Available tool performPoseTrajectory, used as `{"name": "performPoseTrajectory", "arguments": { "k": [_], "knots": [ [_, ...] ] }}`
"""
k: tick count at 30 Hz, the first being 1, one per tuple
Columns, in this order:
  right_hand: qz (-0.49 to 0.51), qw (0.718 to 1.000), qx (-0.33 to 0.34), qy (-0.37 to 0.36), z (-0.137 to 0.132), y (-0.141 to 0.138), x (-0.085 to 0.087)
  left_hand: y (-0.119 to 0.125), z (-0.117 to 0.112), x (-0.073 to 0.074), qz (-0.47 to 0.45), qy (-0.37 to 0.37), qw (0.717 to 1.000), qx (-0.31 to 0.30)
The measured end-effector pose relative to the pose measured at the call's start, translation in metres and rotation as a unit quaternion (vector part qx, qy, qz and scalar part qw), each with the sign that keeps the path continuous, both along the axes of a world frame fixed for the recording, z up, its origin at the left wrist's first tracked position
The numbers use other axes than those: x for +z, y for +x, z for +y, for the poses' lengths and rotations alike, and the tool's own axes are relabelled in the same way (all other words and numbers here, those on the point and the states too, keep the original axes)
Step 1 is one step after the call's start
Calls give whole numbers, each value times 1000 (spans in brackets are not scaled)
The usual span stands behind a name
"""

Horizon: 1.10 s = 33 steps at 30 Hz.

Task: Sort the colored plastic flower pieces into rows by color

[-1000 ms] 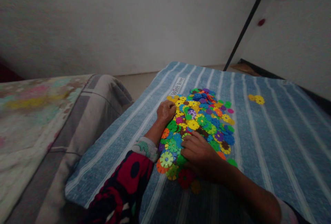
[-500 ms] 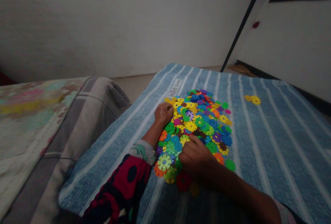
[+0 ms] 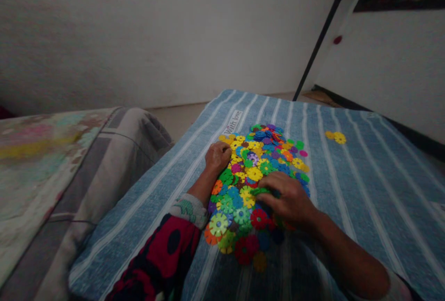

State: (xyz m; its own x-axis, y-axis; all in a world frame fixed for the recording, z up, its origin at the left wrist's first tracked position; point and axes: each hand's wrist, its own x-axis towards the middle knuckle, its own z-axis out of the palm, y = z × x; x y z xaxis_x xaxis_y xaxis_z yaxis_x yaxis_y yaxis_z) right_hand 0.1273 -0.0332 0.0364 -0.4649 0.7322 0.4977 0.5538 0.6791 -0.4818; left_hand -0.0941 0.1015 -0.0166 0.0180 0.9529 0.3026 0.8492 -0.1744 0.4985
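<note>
A heap of notched plastic discs [image 3: 255, 173] in yellow, green, blue, red, orange and purple lies spread on a blue striped cloth [image 3: 167, 189]. At the heap's left edge rests my left hand [image 3: 218, 156], its fingers curled over; whatever may be in them is hidden. My right hand [image 3: 290, 196] is over the right side of the heap, thumb and fingers closed on a green notched disc [image 3: 259, 191]. Near its wrist side, red discs [image 3: 259, 219] lie in the lower part of the heap.
Two yellow discs [image 3: 335, 137] lie apart on the right of the cloth. To the left is a surface with a grey draped cover [image 3: 134, 138]. A dark pole [image 3: 318, 53] stands behind, before a pale wall [image 3: 174, 36].
My right hand has moved right and slightly up, and a green disc now shows between its fingers. My left hand has stayed at the heap's edge. The view has shifted slightly.
</note>
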Motion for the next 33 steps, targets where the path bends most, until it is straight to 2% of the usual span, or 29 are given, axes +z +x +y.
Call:
{"name": "performPoseTrajectory", "arguments": {
  "k": [3,5,9,14,20,27,33],
  "knots": [
    [18,992,-111,-48,23,18,6,0,0,-1,-2,4,1000,-2],
    [2,988,-137,-72,34,23,4,-1,1,-3,-7,9,1000,-2],
    [-69,985,-135,-80,44,20,-3,-2,2,-6,-13,11,1000,3],
    [-137,979,-147,-42,46,18,-7,-2,2,-6,-24,8,1000,8],
    [-141,985,-103,-5,50,19,-12,-1,0,-3,-10,5,1000,1],
    [-183,975,-122,-17,51,14,-14,-2,-1,-1,-7,4,1000,-2],
    [-170,976,-128,-39,53,13,-13,-1,0,-2,-7,-4,1000,4]
  ]
}}
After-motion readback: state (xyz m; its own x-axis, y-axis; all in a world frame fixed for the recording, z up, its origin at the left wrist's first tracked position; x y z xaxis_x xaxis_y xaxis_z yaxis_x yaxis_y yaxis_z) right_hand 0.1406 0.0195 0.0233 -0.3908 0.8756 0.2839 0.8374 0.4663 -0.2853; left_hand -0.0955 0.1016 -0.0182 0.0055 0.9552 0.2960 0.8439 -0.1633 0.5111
